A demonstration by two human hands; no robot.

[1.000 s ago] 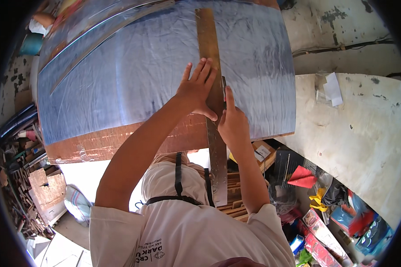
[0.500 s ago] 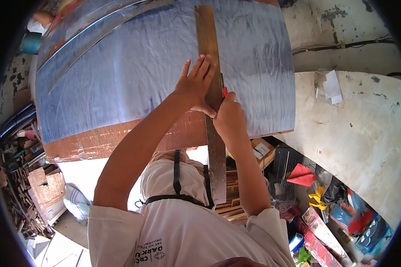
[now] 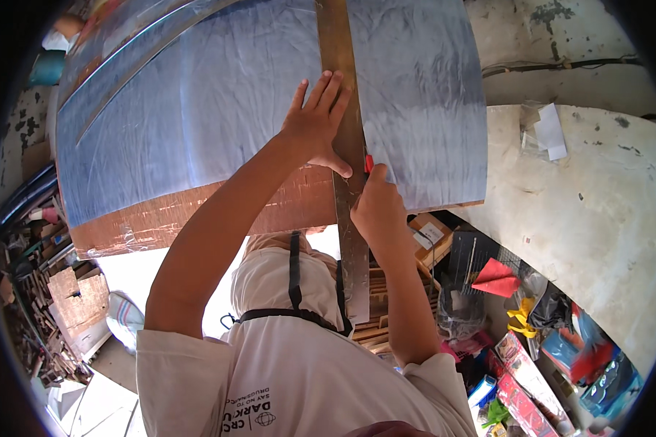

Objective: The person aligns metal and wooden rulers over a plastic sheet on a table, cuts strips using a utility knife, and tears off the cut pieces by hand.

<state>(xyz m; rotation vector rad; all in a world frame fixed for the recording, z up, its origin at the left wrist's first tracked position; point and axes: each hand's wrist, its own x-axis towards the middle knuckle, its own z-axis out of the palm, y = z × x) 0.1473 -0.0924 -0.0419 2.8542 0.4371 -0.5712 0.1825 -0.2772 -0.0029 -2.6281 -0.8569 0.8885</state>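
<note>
A blue-grey wrinkled sheet [image 3: 248, 95] covers the work surface, over a brown board [image 3: 197, 218] whose near edge shows. Across it, pointing toward my body, lies a long brown straightedge [image 3: 334, 33] that overhangs the near edge. My left hand [image 3: 317, 130] presses on the straightedge and sheet, fingers spread and thumb out toward me. Closed around a red-handled cutter knife [image 3: 369, 162], my right hand [image 3: 379, 207] is at the straightedge's right side, close to the sheet's near edge. Most of the knife is hidden by my fingers.
A curved dark strip [image 3: 149, 62] lies on the sheet at far left. To the right stands a pale board [image 3: 583, 197] with a white paper [image 3: 551, 132]. Wood scraps [image 3: 76, 298] are piled at left; a cardboard box [image 3: 430, 234] and colourful packages [image 3: 525, 393] lie below right.
My right hand has drawn the cutter knife toward me along the straightedge's right side. My left hand keeps its place on the straightedge; the whole view has shifted slightly.
</note>
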